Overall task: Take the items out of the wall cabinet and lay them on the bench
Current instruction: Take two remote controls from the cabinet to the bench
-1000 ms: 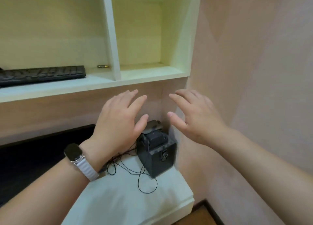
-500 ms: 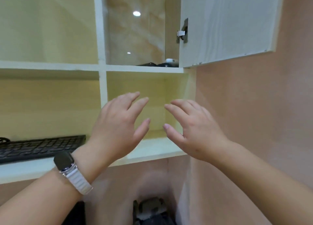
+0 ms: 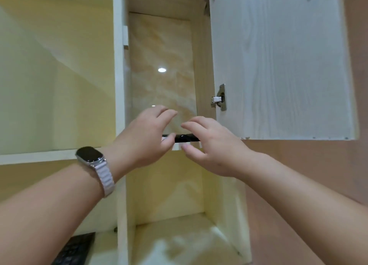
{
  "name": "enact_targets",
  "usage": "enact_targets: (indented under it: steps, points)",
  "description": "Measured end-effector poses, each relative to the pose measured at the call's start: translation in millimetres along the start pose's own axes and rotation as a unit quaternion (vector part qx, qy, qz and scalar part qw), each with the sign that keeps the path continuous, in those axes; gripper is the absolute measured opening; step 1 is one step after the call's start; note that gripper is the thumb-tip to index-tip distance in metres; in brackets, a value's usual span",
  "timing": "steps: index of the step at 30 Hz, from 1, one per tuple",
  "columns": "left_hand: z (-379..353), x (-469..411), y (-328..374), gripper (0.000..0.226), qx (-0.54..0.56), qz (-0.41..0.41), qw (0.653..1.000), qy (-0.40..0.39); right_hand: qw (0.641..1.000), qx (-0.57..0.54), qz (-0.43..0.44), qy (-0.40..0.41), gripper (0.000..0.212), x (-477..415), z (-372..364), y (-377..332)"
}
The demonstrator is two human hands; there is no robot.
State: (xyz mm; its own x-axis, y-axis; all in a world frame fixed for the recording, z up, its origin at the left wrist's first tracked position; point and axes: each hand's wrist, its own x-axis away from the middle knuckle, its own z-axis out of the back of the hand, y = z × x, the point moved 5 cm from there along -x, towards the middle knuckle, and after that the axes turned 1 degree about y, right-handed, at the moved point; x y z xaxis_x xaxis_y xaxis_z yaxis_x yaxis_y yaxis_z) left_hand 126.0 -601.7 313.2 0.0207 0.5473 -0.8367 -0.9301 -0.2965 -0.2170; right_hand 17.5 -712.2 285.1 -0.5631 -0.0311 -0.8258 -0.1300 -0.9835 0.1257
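The wall cabinet's upper right compartment stands open, its white door [image 3: 278, 65] swung out to the right. A black item [image 3: 184, 138] lies at the front edge of that compartment's shelf [image 3: 176, 146]; only a thin slice of it shows from below. My left hand [image 3: 145, 137], with a watch on the wrist, is raised in front of the shelf edge, fingers spread, thumb close to the black item. My right hand [image 3: 211, 145] is just right of it, fingers apart, beside the same item. Neither hand holds anything.
A black keyboard [image 3: 73, 248] lies on the lower left shelf. The lower right compartment [image 3: 179, 240] shows bare shelf. A white divider [image 3: 119, 85] separates left and right compartments. The pinkish wall [image 3: 298, 175] is on the right.
The view has tilted up from the bench to the upper cabinet. Both hands have risen from above the bench to the upper right shelf edge, still spread.
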Motion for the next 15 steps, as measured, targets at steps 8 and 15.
enact_targets:
  steps: [8, 15]
  points:
    - [-32, -46, -18, 0.066, -0.034, 0.113, 0.971, -0.207, 0.995, -0.003, -0.029, -0.095, 0.049, -24, -30, 17]
    - [-58, -47, -42, 0.032, -0.067, 0.219, 0.899, -0.374, 0.995, 0.023, -0.004, -0.092, 0.052, -27, -33, 20]
